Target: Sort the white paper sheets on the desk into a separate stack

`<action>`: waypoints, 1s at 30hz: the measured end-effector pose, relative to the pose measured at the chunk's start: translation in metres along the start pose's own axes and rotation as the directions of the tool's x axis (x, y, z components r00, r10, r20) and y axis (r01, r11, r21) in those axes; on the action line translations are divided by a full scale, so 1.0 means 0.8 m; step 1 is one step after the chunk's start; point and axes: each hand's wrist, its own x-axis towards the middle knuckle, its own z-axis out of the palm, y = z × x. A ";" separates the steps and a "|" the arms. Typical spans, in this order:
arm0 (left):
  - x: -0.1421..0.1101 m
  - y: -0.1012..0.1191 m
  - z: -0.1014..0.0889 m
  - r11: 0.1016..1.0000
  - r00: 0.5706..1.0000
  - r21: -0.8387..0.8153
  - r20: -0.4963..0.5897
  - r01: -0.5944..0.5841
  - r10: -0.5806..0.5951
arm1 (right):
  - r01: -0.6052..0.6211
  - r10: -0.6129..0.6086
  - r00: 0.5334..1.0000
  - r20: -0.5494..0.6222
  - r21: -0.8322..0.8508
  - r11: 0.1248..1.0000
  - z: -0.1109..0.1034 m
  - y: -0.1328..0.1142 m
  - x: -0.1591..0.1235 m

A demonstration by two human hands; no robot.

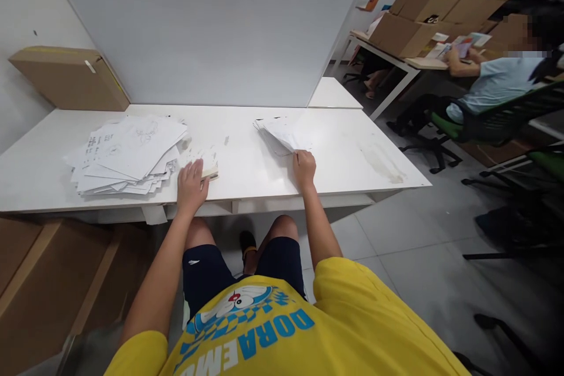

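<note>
Probably, the paper sheets are light, soft and easy to crease. They lie on the tabletop just past twelve o'clock; their near corner, pinched by the right hand, seems good for holding. The left hand, apart at eleven o'clock, rests flat.

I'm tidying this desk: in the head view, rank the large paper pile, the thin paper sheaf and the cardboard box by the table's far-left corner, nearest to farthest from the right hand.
1. Thin paper sheaf: in the right hand.
2. Large paper pile: on the table's left part.
3. Cardboard box: far left, behind the pile.
</note>
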 end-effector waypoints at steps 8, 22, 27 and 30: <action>-0.102 0.119 0.016 0.725 0.959 -0.629 0.222 0.281 -0.178 | 0.163 -0.141 0.986 -0.085 0.375 0.913 -0.045 -0.096 -0.195; -0.094 0.140 0.021 0.252 0.730 -0.704 0.537 0.664 -0.423 | -0.484 0.266 0.866 0.423 0.578 0.657 -0.097 -0.057 -0.189; -0.021 0.138 0.016 0.536 0.902 -0.726 0.332 0.431 -0.277 | -0.351 0.087 0.931 0.353 0.809 0.472 -0.089 -0.065 -0.125; 0.038 0.135 0.024 0.626 0.964 -0.738 0.133 0.252 -0.232 | -0.223 0.173 0.973 0.155 0.831 0.509 -0.073 -0.077 -0.081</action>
